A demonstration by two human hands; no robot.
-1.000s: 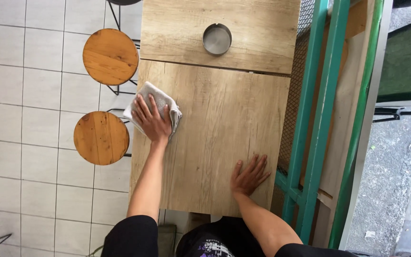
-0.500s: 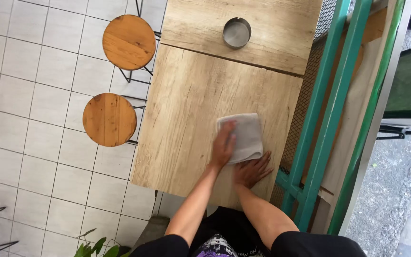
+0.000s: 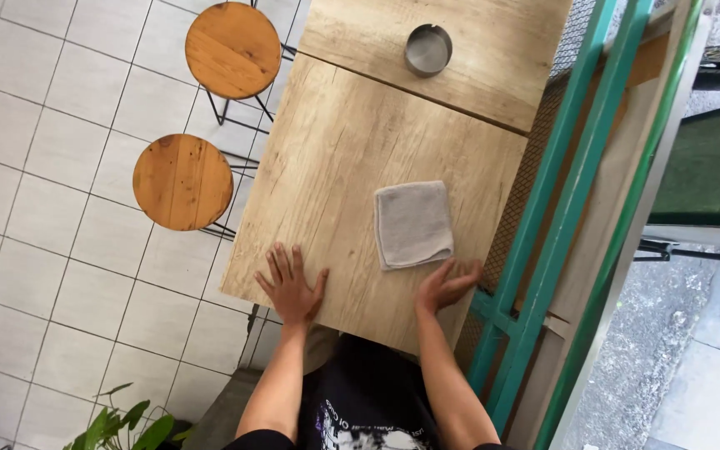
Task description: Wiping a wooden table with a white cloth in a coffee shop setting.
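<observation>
A folded grey cloth [image 3: 412, 223] lies flat on the wooden table [image 3: 352, 158], toward its right side. My left hand [image 3: 291, 286] rests palm down on the table near its front left edge, fingers spread, holding nothing. My right hand [image 3: 446, 284] is at the front right corner, just below the cloth's lower right corner, fingers apart and empty. Neither hand touches the cloth.
A round metal ashtray [image 3: 427, 49] sits on a second wooden table [image 3: 493, 58] butted against the far end. Two round wooden stools [image 3: 182, 181] [image 3: 233, 49] stand on the tiled floor at left. A green metal railing [image 3: 560, 217] runs along the right. A plant [image 3: 122, 421] shows at bottom left.
My left hand wiped the cloth from the table's left side to its right, then let go of it. Both hands now rest near the front edge, apart from the cloth.
</observation>
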